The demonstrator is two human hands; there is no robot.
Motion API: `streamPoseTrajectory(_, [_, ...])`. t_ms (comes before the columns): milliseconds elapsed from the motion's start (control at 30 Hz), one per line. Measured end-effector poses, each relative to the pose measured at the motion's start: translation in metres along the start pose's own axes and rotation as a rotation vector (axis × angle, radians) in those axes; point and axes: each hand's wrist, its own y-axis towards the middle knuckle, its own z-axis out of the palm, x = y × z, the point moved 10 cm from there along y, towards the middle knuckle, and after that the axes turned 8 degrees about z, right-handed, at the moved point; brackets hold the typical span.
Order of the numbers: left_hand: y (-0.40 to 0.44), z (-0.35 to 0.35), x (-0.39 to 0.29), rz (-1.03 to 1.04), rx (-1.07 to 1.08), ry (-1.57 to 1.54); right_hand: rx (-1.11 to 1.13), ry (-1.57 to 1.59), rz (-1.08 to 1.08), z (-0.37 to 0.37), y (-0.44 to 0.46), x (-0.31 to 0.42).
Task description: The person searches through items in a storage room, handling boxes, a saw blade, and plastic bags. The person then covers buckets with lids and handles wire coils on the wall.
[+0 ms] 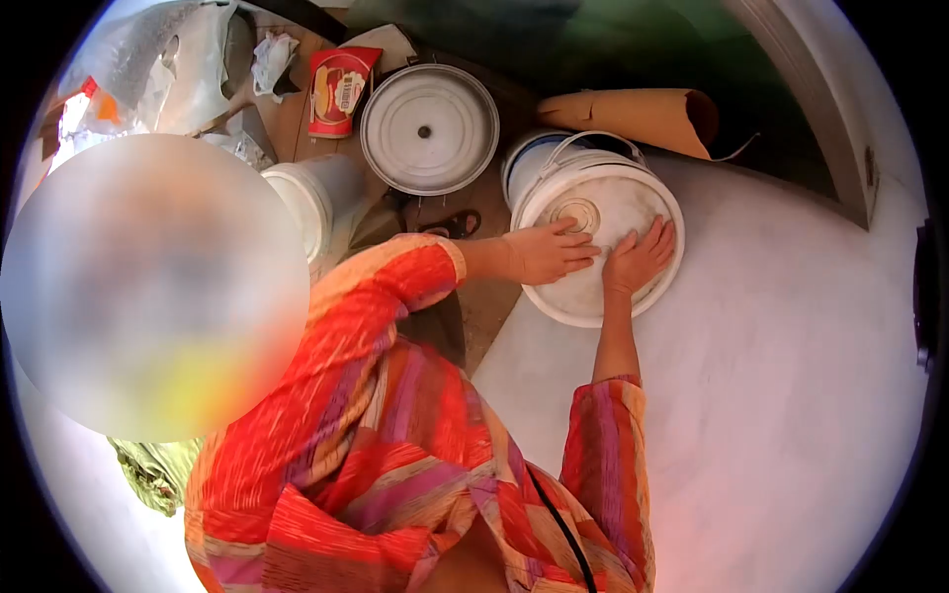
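Observation:
A white bucket with a round white lid stands at the upper middle right, its handle raised behind the lid. My left hand reaches in from the left and rests on the lid near its small round cap, fingers spread. On the right part of the lid lies my right hand, palm down with its fingers apart. Neither hand holds anything. The lid sits on the bucket, and both sleeves are red and striped.
Behind the bucket lies a brown rolled sheet. To its left are a round metal lid, a red packet, another white bucket and plastic bags. A pale surface spans the right. A blurred disc covers the left.

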Motion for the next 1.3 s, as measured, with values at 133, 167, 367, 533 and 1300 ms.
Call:
streamPoseTrajectory(133, [0.0,0.004,-0.001,-0.011,-0.046,-0.011,-0.064,0.007,-0.027,-0.005,-0.002,-0.002])
streamPoseTrajectory(167, [-0.001,0.002,0.0,-0.031,-0.052,0.001,-0.064,0.019,-0.048,-0.004,-0.001,-0.001])
streamPoseTrajectory(367, [-0.015,-0.01,-0.003,0.063,-0.274,-0.094,-0.097,0.003,-0.146,0.003,-0.005,0.0])
streamPoseTrajectory(533, [-0.007,-0.018,-0.005,0.078,-0.338,-0.125,-0.094,0.011,-0.175,-0.026,0.008,0.01])
streamPoseTrajectory(1300, [-0.734,0.046,-0.032,-1.281,0.353,-0.727,0.836,0.724,1.211,0.065,-0.557,-0.003])
